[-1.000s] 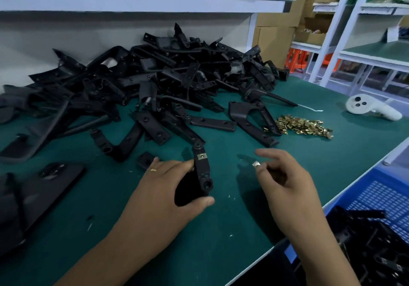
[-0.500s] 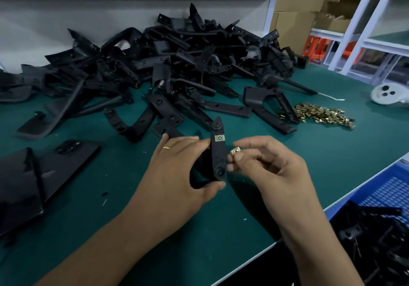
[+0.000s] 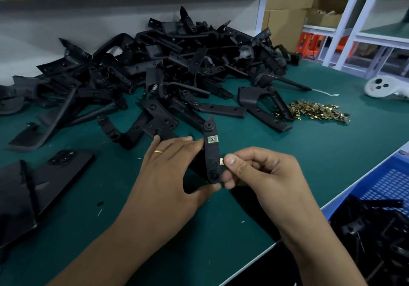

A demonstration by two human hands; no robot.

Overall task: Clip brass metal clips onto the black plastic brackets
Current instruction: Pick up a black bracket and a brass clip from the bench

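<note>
Bracket (image 3: 211,153) gripped upright in left hand (image 3: 170,175) above desk's (image 3: 309,175) near edge; second clip (image 3: 220,161), apparently brass, pinched in right hand (image 3: 263,172) at bracket's side. Best slid on squarely, aligned over hole.

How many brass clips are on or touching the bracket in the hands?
2: one brass clip seated on the held bracket upper part; a second clip, pinched by the right hand, at its right edge. The back is hidden.
</note>
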